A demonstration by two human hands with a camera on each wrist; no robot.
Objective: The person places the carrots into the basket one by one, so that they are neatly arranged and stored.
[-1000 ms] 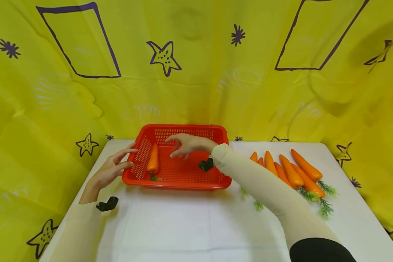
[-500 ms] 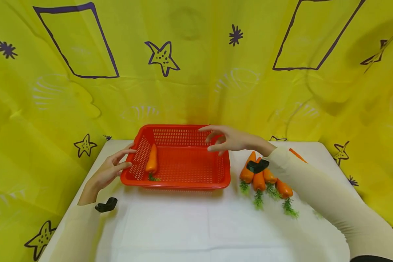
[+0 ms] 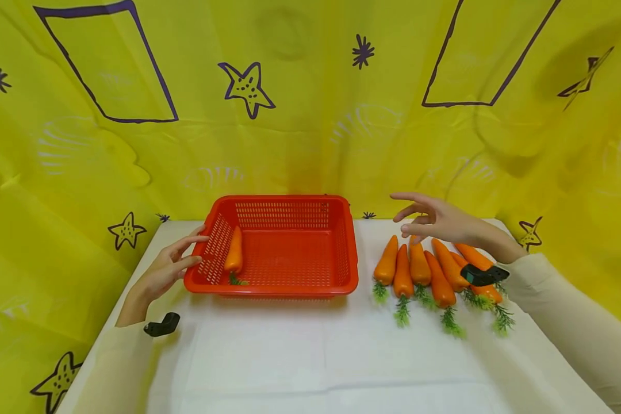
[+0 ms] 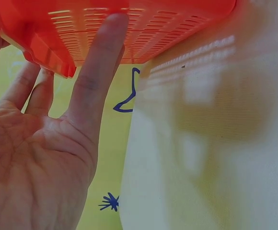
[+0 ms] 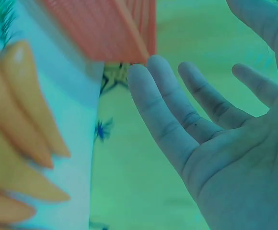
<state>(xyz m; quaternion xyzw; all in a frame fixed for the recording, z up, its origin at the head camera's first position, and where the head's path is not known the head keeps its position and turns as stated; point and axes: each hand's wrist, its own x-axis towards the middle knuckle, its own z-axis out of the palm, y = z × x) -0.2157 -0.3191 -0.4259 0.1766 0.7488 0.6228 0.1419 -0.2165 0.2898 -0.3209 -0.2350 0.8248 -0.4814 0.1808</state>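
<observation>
A red basket [image 3: 290,291] with slotted walls stands left of centre on the table. One orange carrot [image 3: 234,253] lies inside along its left wall, green top towards the front. My left hand [image 3: 160,276] rests at the basket's left end, its fairly straight fingers touching the rim and outer wall, as the left wrist view shows from below. On the right, several carrots [image 3: 442,282] lie side by side with their leafy tops facing me. My right hand [image 3: 442,221] hovers over their pointed ends, fingers spread and loosely bent, palm bare in the right wrist view.
A white cloth covers the table [image 3: 269,351]. Behind and at the sides hangs a yellow curtain [image 3: 300,149] with dark star drawings, close to the table's back edge. Black wrist cameras [image 3: 162,325] sit on both sleeves.
My right hand has moved from above the basket to the right, over the loose carrots. The left hand stays at the basket, and the head view has shifted slightly right.
</observation>
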